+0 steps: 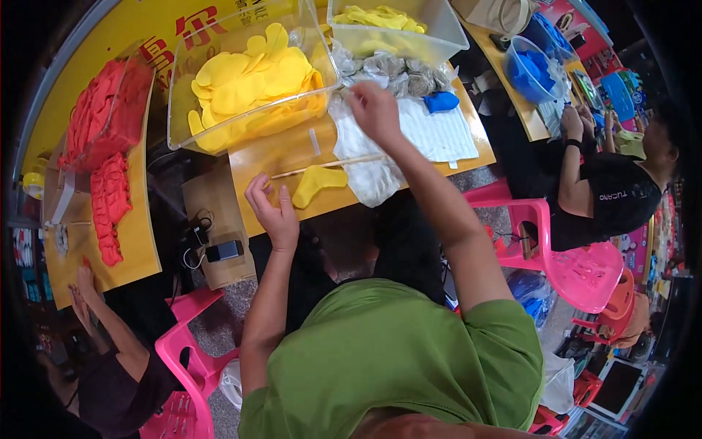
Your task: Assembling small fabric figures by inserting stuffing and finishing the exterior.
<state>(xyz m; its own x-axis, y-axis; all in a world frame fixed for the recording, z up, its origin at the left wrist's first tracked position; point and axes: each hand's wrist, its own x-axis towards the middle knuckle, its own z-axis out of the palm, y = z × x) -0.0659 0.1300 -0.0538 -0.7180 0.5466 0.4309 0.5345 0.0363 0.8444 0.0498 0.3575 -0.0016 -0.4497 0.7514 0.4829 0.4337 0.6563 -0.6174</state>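
Observation:
A flat yellow sock-shaped piece [319, 184] lies near the table's front edge. Just behind it, a thin wooden stick [333, 167] rests across the table and onto a white cloth [369, 179]. My left hand [274, 212] is beside the piece and the stick's left end, its fingers apart and nothing visible in them. Over the cloth's back edge, my right hand [376, 113] has its fingers curled at the small clear packets [391, 69]; whatever they pinch is hidden. A small blue bundle [441, 102] sits at the cloth's right.
A clear bin [175, 117] of flat yellow pieces stands at back left, another bin [442, 36] at back right. Red pieces [110, 208] lie on the left table, where a person [121, 373] sits. Another person [607, 175] works at right, by pink chairs [578, 274].

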